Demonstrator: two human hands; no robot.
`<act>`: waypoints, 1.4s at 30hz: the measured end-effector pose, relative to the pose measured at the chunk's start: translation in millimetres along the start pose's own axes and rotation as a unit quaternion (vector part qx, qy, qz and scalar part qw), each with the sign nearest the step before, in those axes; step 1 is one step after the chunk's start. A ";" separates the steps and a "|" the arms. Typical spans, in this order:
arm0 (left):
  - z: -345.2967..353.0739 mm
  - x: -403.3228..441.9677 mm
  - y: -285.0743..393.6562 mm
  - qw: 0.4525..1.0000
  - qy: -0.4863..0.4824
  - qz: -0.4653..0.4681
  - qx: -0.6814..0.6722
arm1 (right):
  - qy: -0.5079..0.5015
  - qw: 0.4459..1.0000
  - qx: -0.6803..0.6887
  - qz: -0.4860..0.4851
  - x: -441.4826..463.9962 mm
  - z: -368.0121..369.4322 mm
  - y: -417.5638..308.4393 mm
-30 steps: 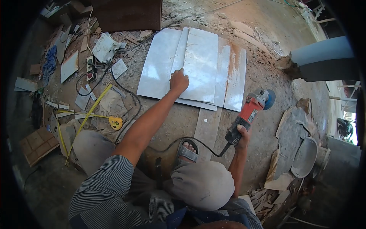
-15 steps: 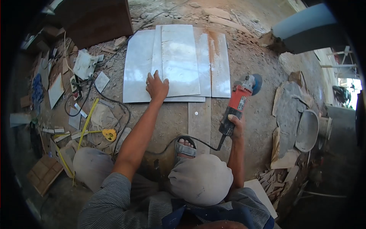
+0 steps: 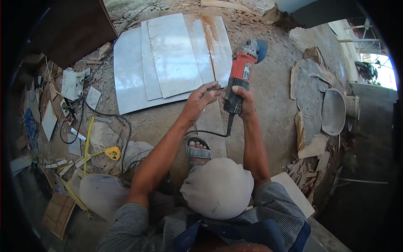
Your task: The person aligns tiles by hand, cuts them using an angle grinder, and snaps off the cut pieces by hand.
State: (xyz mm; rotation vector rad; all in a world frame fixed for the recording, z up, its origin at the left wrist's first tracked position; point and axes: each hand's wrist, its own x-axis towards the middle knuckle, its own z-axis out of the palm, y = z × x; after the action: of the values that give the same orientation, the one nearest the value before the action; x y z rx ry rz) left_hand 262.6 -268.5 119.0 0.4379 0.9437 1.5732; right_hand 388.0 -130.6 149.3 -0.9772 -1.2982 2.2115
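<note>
My right hand (image 3: 247,101) is wrapped round the black rear body of a red angle grinder (image 3: 243,67), thumb on its near side. The grinder points up and away, with its bluish disc (image 3: 262,51) at the far end. Close to the grinder's left side is my left hand (image 3: 202,101), its fingers stretched toward the tool and slightly bent; whether they touch it I cannot tell. Beyond the hands lie several overlapping glossy white tiles (image 3: 174,54) on the ground, one with a rusty brown streak.
The grinder's black cord (image 3: 210,133) runs past my sandalled foot (image 3: 198,151). At left are a yellow tape measure (image 3: 113,153), a white electrical box (image 3: 72,84) and tile scraps. Broken pieces (image 3: 308,174) and an oval basin-like form (image 3: 334,111) lie at right.
My left hand has left the tiles and come over beside the grinder. The grinder, in my right hand, has shifted left and up in view. The camera view has also moved.
</note>
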 end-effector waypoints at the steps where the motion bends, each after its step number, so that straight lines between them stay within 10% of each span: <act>1: 3.3 11.4 9.4 0.999 0.031 0.015 -0.012 | -0.010 1.000 -0.003 -0.001 -1.8 4.4 -0.2; 7: 24.0 71.6 40.5 0.984 0.081 -0.130 -0.092 | -0.024 0.999 -0.039 -0.015 -17.4 20.2 4.0; 18: 15.1 61.7 14.7 0.975 0.030 -0.099 -0.197 | -0.001 0.999 -0.016 0.030 -28.1 27.6 14.7; 22: -1.4 44.4 7.5 0.969 0.160 -0.186 0.004 | 0.061 0.990 -0.125 -0.035 -28.2 -5.3 25.4; 30: -135.3 -15.8 -1.4 0.809 0.370 0.090 0.448 | 0.366 0.781 -0.501 0.066 -36.1 -116.9 31.7; 33: -130.3 -21.8 -10.4 0.726 0.342 0.067 0.593 | 0.429 0.724 -0.531 0.099 -33.6 -132.1 42.2; 42: -139.3 -34.0 -20.9 0.714 0.297 0.024 0.633 | 0.451 0.687 -0.550 0.145 -30.5 -135.2 55.0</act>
State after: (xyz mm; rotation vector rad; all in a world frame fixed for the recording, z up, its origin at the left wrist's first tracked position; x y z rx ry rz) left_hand 182.6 -346.4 26.8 0.8999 2.5278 0.8433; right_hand 508.6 -96.6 68.6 -2.3691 -1.8826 0.4873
